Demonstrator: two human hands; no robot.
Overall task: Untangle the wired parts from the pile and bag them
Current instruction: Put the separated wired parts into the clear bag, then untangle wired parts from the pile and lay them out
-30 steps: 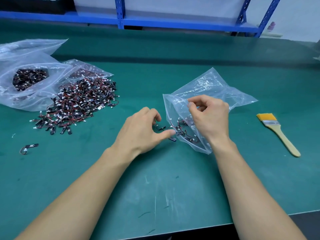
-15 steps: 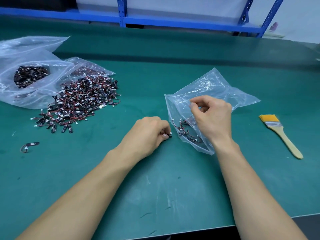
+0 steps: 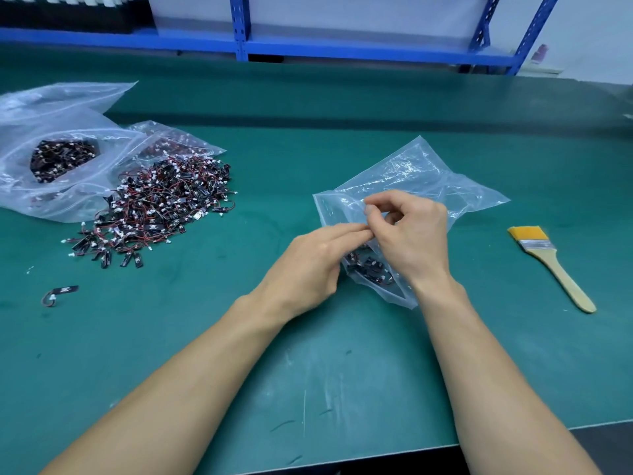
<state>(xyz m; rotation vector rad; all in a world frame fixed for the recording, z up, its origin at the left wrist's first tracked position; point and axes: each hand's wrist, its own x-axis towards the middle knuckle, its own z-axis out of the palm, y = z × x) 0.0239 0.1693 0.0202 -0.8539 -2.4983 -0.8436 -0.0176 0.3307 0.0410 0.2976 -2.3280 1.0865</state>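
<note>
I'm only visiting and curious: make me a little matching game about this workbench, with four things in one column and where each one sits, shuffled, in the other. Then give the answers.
Things
1. paintbrush
2. pile of wired parts
3. small clear bag
4. lone wired part

Places
A. pinched by the right hand, in the middle of the green mat
B. alone near the left edge
C. lying flat at the far right
D. beside the large bag on the left

Pairs: 1-C, 2-D, 3-A, 4-B
</note>
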